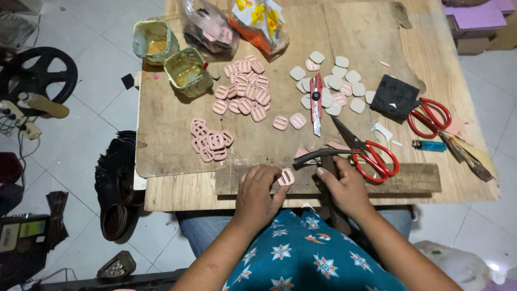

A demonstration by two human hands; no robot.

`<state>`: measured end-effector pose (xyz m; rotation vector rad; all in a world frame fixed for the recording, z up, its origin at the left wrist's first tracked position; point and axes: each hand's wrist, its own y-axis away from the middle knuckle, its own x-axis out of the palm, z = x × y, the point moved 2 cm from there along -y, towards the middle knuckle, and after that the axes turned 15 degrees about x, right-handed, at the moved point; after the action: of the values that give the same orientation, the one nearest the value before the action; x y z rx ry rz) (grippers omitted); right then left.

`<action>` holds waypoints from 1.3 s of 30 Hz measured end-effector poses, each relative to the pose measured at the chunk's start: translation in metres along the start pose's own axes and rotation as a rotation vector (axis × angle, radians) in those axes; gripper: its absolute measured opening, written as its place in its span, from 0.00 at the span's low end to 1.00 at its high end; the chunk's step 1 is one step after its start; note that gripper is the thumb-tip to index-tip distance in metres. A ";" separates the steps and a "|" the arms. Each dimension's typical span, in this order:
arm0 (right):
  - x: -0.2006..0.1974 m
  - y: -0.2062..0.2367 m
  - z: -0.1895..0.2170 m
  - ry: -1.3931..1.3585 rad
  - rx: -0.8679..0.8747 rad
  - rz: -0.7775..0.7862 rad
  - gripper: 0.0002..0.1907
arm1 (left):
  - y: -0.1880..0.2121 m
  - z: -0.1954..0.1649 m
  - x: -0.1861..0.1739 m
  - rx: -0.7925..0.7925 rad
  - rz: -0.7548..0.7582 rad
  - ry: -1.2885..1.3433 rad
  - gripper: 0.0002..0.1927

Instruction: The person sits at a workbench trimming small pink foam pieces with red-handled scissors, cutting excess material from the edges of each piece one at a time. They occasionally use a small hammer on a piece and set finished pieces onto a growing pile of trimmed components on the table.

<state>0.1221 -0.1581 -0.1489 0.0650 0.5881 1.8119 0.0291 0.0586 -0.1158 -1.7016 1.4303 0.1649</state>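
From the head camera I look down on my left hand (257,195), its fingers (278,195) curled closed around a pink buckle piece (286,177) and pressing it onto the dark wooden block (409,179) along the near edge of the bench (177,191). My right hand (346,187) sits just beside it, fingers wrapped shut on the handle of a hammer (318,156) whose dark curved head lies across the block near the buckle. Touching the hammer's far end lie red-handled scissors (368,152), blades open. Further back I see a heap of pink buckles (246,90), a smaller heap (211,141) to its left, and two single ones (289,122) between. A red utility knife (316,98) rests among pale rounded pads (336,82). To the right are a black square pad (397,96), a second pair of red scissors (429,116) and a blue lighter (429,145). Two stained green tubs (171,56) stand at the far left.
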 end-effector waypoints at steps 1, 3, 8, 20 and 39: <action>-0.001 -0.003 0.004 0.026 0.052 0.002 0.15 | -0.002 0.000 0.000 -0.004 0.007 -0.001 0.17; -0.004 -0.010 0.013 0.074 0.154 0.006 0.14 | -0.006 0.002 -0.002 -0.025 0.031 0.012 0.16; -0.003 -0.041 0.048 0.171 0.070 0.035 0.13 | -0.010 0.005 -0.007 -0.034 0.083 0.025 0.17; 0.012 -0.076 0.053 -0.148 0.326 0.140 0.11 | -0.010 0.007 -0.007 -0.080 0.085 0.030 0.19; -0.055 0.100 0.156 0.228 -1.016 -0.365 0.22 | -0.008 0.005 -0.007 -0.047 0.086 0.006 0.16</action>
<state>0.1042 -0.1730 0.0434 -0.8838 -0.2130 1.5763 0.0361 0.0669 -0.1104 -1.6805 1.5156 0.2419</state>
